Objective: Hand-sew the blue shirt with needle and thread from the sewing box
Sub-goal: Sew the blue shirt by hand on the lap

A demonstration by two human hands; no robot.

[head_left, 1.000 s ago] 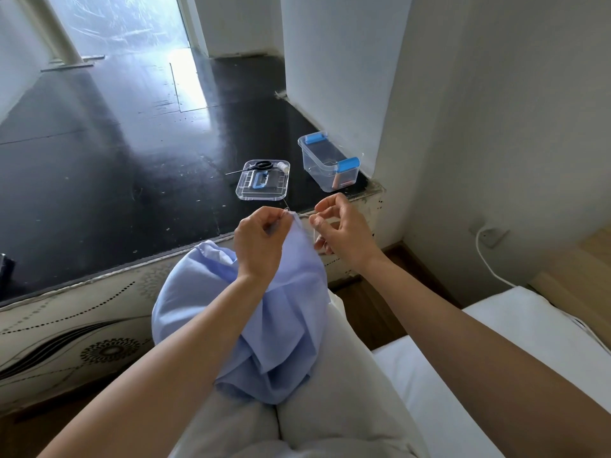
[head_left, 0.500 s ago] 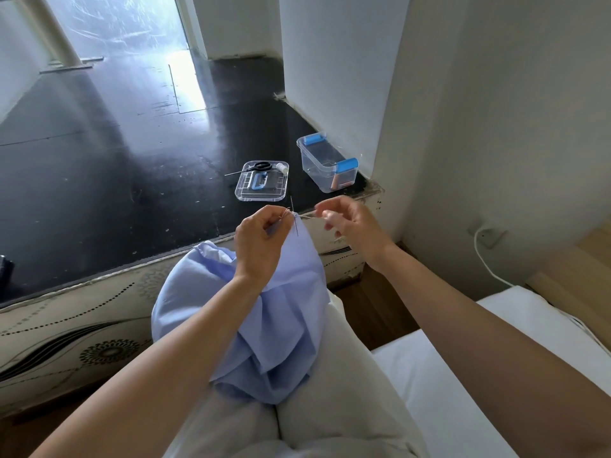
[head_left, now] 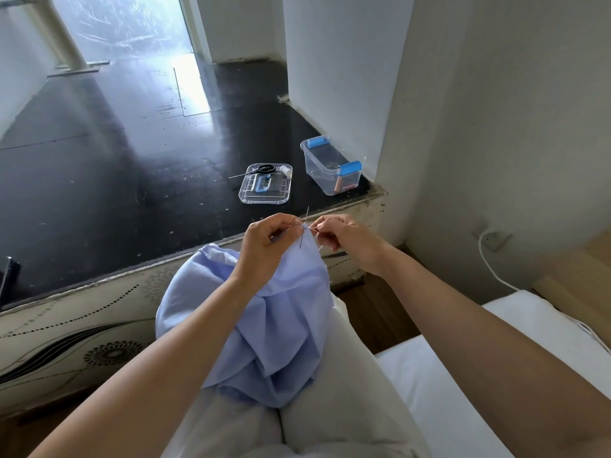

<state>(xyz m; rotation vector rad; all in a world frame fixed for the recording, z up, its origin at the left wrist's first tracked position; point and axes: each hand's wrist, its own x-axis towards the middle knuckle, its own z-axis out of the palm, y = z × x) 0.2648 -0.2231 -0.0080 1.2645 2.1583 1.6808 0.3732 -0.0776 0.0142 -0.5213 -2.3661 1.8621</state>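
I see a thin white cable (head_left: 487, 262) hanging from a grey wall socket (head_left: 492, 235), with a white mattress (head_left: 446, 385) beside a brown wooden floor (head_left: 373, 312).

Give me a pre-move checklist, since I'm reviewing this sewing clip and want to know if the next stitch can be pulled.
1. Fabric held: ok. The left hand grips the blue shirt at its raised edge.
2. Needle placed: ok. The needle stands through that edge, between the hands.
3. Thread controlled: ok. The right hand pinches the thread beside the needle.
4. Thread free of tangles: cannot tell, too fine to see.
5. Scissors ready: ok. The scissors lie on the sewing box lid ahead.
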